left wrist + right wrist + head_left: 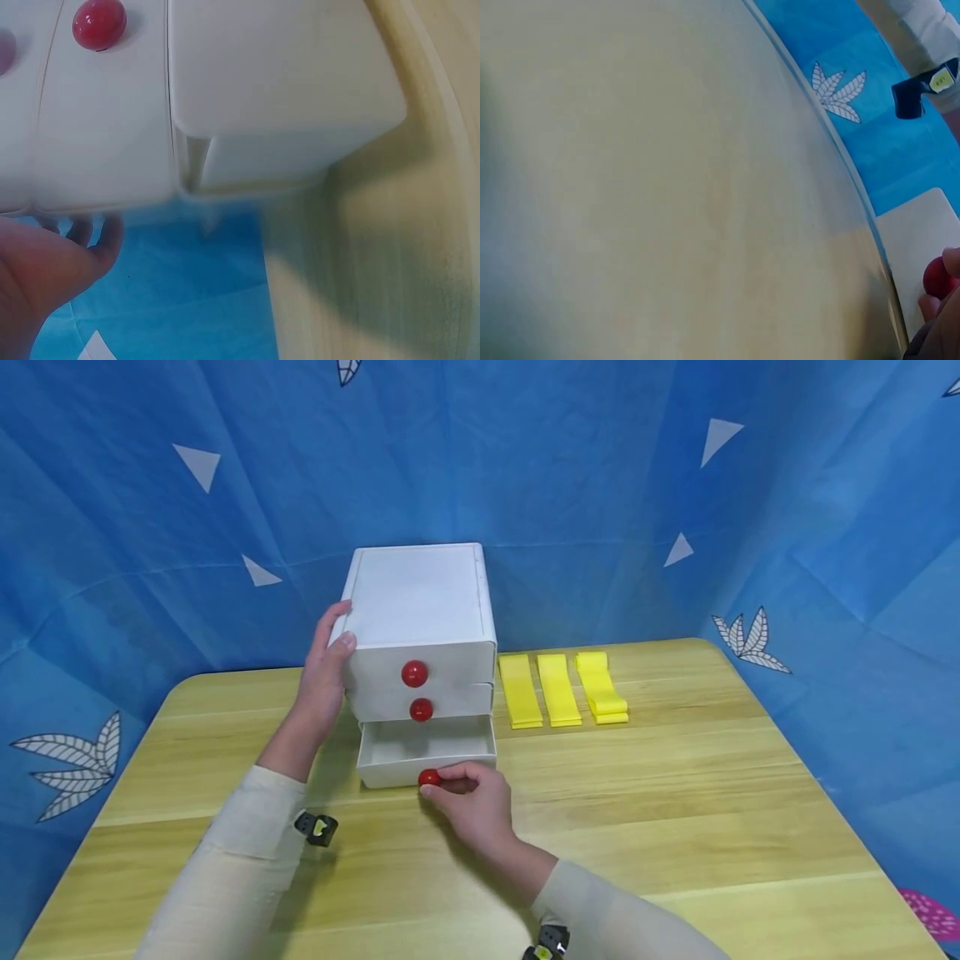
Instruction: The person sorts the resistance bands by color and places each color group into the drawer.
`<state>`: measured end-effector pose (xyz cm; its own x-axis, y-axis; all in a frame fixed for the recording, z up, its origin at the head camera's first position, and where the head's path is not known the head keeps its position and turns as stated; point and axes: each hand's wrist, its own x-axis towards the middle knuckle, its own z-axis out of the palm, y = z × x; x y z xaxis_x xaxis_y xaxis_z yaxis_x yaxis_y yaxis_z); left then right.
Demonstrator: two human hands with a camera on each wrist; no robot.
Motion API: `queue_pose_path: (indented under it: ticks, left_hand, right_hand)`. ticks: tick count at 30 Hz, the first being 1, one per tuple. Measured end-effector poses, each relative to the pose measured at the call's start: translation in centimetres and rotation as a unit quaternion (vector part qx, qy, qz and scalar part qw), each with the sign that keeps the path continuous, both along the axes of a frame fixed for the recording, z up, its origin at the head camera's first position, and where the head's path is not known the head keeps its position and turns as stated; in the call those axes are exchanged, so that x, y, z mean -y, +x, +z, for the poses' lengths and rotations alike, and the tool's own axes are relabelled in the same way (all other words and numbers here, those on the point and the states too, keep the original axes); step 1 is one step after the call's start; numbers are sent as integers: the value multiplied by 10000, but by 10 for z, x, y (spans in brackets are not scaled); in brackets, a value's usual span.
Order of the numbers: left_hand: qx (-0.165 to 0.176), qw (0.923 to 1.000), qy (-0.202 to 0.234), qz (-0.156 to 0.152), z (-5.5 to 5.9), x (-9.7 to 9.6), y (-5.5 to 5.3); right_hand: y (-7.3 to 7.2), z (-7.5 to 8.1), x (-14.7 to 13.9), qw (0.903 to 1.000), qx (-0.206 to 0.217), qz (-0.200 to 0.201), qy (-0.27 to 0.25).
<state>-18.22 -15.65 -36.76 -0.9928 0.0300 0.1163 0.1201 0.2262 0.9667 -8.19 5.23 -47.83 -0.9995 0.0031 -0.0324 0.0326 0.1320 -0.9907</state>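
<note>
A white drawer cabinet (420, 597) has three drawers with red knobs, and its bottom drawer (390, 774) is pulled out. No objects show inside the visible part of that drawer. My left hand (321, 681) rests against the cabinet's left side, the thumb near the front top corner. In the left wrist view, the fingers (109, 238) lie along that side. With thumb and forefinger, my right hand (480, 810) pinches the bottom drawer's red knob (429, 778). The right wrist view shows this knob (936, 277) between fingertips at its edge.
Three folded yellow strips (558, 689) lie side by side right of the cabinet on the wood-patterned table (675, 827). A blue cloth (570, 485) with white shapes hangs behind the table and at its sides.
</note>
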Motion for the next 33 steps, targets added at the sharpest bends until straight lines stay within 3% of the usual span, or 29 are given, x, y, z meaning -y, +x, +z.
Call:
queue_pose_path:
  ticks: [12, 19, 33]
  left_hand:
    - [-49, 10000, -68, -11, -3, 1, -2]
    - [-20, 9999, -116, 7, -2, 1, -2]
    - [-108, 9999, -25, -7, -3, 0, -2]
  right_hand:
    - [18, 0, -1, 9996, 39, 5, -274]
    - [28, 2, -3, 9997, -113, 29, -192]
    - [47, 5, -7, 9998, 0, 145, -99]
